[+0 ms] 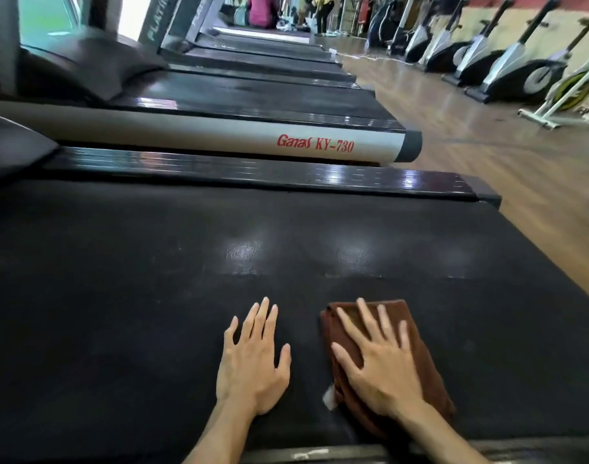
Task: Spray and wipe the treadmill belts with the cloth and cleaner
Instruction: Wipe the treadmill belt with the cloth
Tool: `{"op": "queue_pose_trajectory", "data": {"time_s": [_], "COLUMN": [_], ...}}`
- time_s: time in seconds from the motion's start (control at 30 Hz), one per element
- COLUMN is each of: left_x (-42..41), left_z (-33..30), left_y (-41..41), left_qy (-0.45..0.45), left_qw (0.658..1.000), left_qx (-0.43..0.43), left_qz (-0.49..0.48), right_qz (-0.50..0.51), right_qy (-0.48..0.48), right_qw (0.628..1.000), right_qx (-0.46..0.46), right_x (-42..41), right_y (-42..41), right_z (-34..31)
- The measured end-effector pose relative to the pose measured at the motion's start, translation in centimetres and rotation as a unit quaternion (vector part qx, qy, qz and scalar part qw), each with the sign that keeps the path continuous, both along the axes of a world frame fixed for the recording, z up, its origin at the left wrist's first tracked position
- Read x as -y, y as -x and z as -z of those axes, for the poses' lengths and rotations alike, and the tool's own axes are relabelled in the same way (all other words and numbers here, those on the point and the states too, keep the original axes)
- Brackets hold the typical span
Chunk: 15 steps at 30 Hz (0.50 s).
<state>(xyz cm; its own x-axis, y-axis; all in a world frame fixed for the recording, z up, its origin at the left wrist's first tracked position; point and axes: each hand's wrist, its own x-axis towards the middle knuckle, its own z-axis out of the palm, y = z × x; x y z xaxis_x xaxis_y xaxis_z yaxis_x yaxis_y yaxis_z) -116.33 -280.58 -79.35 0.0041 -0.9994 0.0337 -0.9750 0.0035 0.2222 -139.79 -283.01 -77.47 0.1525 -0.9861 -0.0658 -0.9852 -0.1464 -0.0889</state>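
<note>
A wide black treadmill belt fills the lower part of the head view. A folded brown cloth lies flat on the belt near its close edge. My right hand presses on the cloth with straight, spread fingers. Just left of it, my left hand rests flat on the bare belt, fingers straight, holding nothing. A small white tag sticks out at the cloth's left edge. No spray bottle is in view.
A glossy black side rail runs along the belt's far edge. Beyond it stands a row of other treadmills, the nearest with a grey rail marked Ganas KY-730. Wooden floor lies to the right, with exercise bikes along the wall. People are far back.
</note>
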Motion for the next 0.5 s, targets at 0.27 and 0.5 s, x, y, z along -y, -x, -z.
{"op": "queue_pose_trajectory", "data": {"time_s": [0.27, 0.5], "left_x": [0.3, 0.4], "left_z": [0.4, 0.1], "left_y": [0.0, 0.3], "left_qy": [-0.001, -0.008], "left_qw": [1.000, 1.000], "left_qx": [0.023, 0.017], "left_qz": [-0.006, -0.003], "right_qz": [0.072, -0.030], "right_qy": [-0.026, -0.009], "right_qw": [0.997, 0.999], "right_qx": [0.019, -0.007], "right_x": [6.3, 1.5], "right_y": [-0.8, -0.9], "right_z": [-0.8, -1.2]}}
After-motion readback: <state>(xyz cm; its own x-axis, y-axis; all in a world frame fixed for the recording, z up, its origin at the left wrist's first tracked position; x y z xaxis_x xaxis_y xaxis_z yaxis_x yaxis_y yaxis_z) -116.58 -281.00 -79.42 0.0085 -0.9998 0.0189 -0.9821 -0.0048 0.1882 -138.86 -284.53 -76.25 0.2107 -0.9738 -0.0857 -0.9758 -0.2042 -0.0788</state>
